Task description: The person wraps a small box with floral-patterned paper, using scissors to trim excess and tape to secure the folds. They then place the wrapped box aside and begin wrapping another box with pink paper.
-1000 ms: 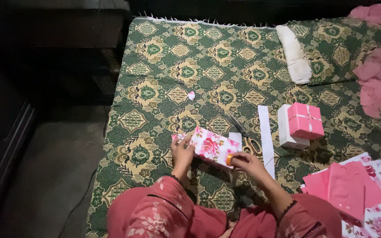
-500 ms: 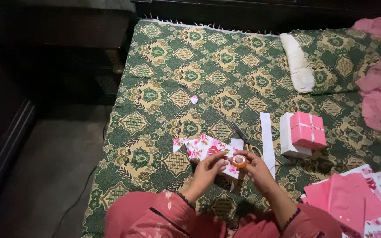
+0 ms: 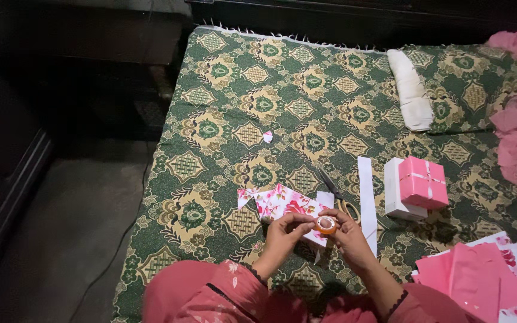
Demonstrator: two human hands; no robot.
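Both hands meet just above a small parcel half-wrapped in white paper printed with pink flowers, which lies on the green and gold patterned bedspread close to the person's lap. The right hand pinches a small orange roll of sticky tape, and the left hand has its fingertips closed on the roll's edge from the other side, as if picking at the tape end — both hands are clamped on the roll, not on the parcel.

As for progress, the floral paper is folded around the parcel but its corners stand loose and pointed at the left, so the wrap looks unsealed; no tape strip can be made out on it. A finished-looking pink box tied with a pale ribbon sits on a white box to the right.

Room is tight on the right: metal scissors and a long white paper strip lie just beside the parcel, and pink paper sheets crowd the lower right corner. To the left the bedspread lies bare up to its edge, where it drops to a dark floor. A rolled white cloth lies well apart at the far side.
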